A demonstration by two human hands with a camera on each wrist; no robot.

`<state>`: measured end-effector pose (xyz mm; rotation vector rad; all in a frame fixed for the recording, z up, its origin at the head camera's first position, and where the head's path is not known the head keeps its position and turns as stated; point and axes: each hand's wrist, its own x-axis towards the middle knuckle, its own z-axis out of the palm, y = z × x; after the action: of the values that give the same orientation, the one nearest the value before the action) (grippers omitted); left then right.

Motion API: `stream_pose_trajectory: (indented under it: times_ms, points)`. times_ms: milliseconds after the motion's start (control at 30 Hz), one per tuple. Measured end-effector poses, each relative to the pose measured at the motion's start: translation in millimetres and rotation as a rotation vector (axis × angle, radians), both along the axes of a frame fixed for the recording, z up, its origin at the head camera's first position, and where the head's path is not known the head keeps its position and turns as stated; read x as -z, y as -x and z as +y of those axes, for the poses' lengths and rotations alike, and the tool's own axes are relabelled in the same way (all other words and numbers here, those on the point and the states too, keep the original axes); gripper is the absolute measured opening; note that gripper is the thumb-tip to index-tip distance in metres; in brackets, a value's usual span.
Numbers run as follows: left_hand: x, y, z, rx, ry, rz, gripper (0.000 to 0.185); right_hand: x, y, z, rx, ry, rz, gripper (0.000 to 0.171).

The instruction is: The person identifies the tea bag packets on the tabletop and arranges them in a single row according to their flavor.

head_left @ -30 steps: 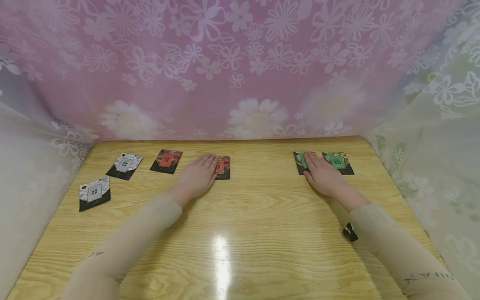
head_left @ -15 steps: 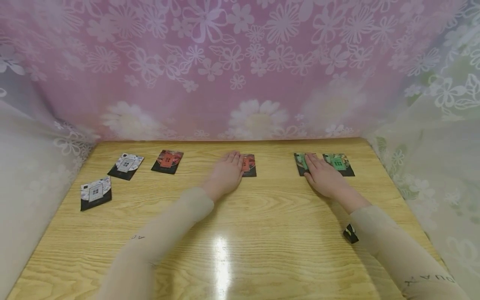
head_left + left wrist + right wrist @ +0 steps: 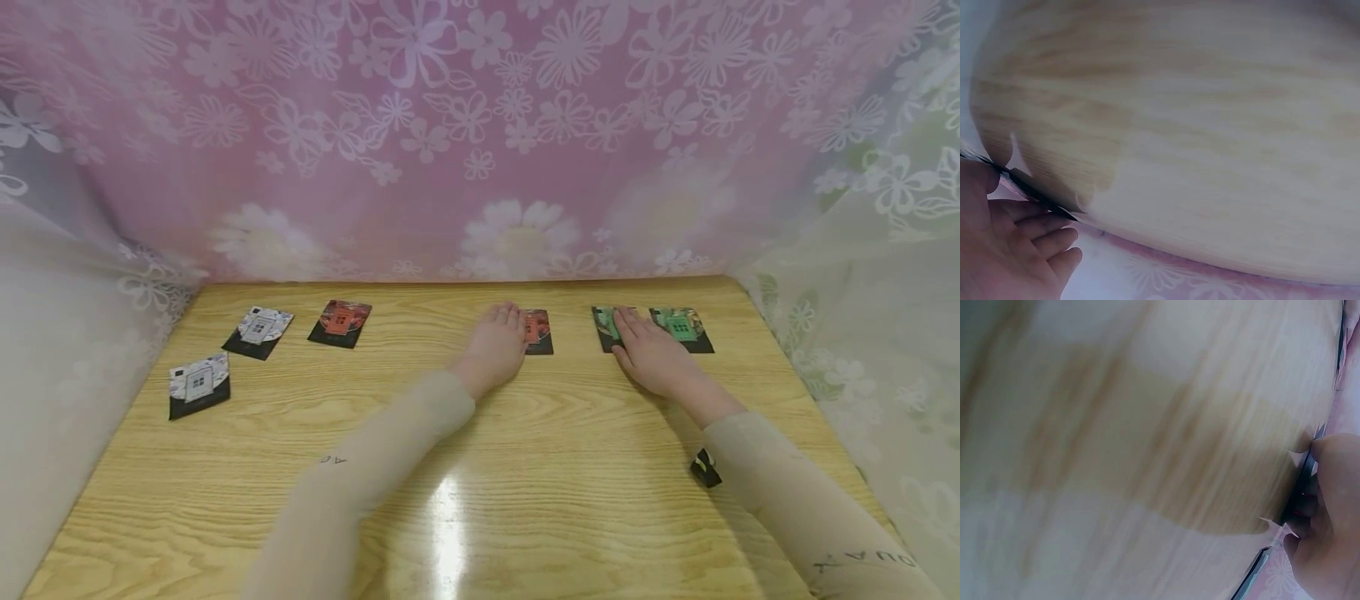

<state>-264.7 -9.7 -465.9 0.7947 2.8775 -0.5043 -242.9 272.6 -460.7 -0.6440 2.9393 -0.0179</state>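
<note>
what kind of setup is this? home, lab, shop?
Likely a staged recording booth, not a lived-in room. A bare wooden table is boxed in on three sides by floral lace curtains; small sachets, like the red one under the left hand, lie in a row.

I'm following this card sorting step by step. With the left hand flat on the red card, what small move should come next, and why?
Probably slide the red card further right under the left hand, toward the green card that the right hand presses. The fingers lie flat on it, a bare strip of table separates the two cards, and another red card sits far off left.
</note>
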Motion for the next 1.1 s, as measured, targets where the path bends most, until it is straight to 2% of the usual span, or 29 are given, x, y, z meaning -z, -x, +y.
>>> stream_pose_trajectory:
  times_ms: [267,633,933,1100]
  points:
    - [2.1,3.6,18.3,0.01,0.021,0.021,0.063,-0.3,-0.9,0.4,-0.005,0.013,0.014,0.065]
    - [-1.6,4.2,37.4,0.027,0.082,0.05,0.063,2.1,1.5,1.0,0.01,0.001,0.002,0.066]
    - [-0.3,6.3,42.1,0.023,0.066,0.052,0.063,4.6,1.9,1.1,0.004,0.002,0.003,0.066]
    - [0.0,10.1,33.9,0.032,-0.014,0.078,0.064,4.0,1.1,1.7,0.008,-0.001,0.007,0.065]
